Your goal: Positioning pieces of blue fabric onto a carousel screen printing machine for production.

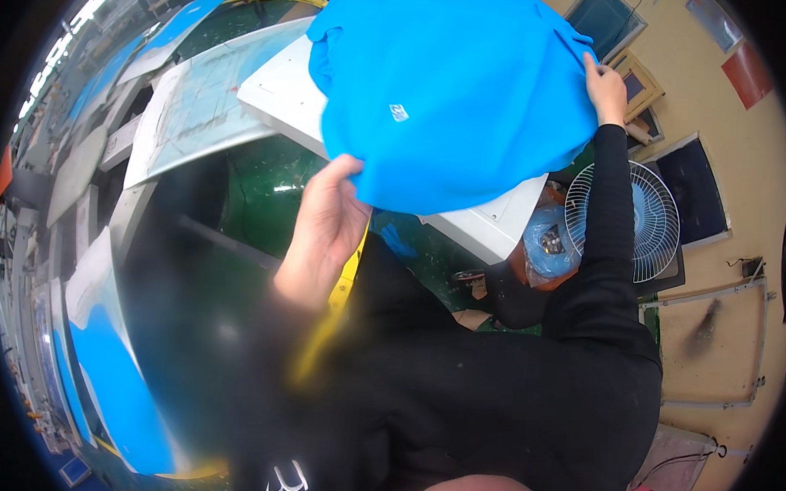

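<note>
A bright blue cloth [467, 101] with a small white printed mark is spread out in front of me, its left edge bunched. Beneath it a white table or board [290, 95] shows at the left and at the near right. My left hand [325, 217] pinches the cloth's near left edge between thumb and fingers. At the far right edge my right hand [606, 90] is closed on the same cloth, some fingers hidden behind the fabric. A yellow tape measure [344, 283] hangs down beside my left wrist.
At the right stand a white-caged fan [645, 220] and a clear plastic bag [549, 242]. Long boards with blue pieces [116, 374] line the left side. A pale glass-like panel [208, 100] lies beyond my left hand, above a green floor [269, 189].
</note>
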### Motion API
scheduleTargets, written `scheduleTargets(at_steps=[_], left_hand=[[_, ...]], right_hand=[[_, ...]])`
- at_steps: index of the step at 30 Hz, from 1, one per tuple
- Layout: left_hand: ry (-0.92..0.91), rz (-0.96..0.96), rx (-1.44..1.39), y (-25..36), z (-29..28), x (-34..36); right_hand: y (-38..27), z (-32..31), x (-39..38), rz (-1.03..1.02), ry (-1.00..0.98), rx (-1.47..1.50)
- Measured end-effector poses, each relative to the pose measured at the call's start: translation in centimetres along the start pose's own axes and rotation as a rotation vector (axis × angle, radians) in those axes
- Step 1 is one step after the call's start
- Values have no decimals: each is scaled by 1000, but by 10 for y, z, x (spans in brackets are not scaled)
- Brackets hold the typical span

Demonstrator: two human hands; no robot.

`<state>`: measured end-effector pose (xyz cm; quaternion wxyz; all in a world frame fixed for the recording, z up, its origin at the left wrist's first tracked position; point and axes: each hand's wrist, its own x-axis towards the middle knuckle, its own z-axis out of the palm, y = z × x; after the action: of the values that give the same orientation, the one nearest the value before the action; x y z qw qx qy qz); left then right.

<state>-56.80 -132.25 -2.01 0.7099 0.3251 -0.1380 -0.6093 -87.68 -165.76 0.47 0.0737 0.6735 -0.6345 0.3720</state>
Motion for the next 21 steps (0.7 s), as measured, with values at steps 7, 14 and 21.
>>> scheduleTargets(at_steps=[7, 14, 21], left_hand=[[-104, 233, 20, 42, -57, 28], [-42, 1367, 501, 161, -130, 4], [983, 1463, 1151, 367, -242, -33]], right_hand=[[6, 67, 31, 38, 87, 216], [-196, 69, 14, 91, -150, 1344], [-435, 237, 61, -81, -624, 1648]])
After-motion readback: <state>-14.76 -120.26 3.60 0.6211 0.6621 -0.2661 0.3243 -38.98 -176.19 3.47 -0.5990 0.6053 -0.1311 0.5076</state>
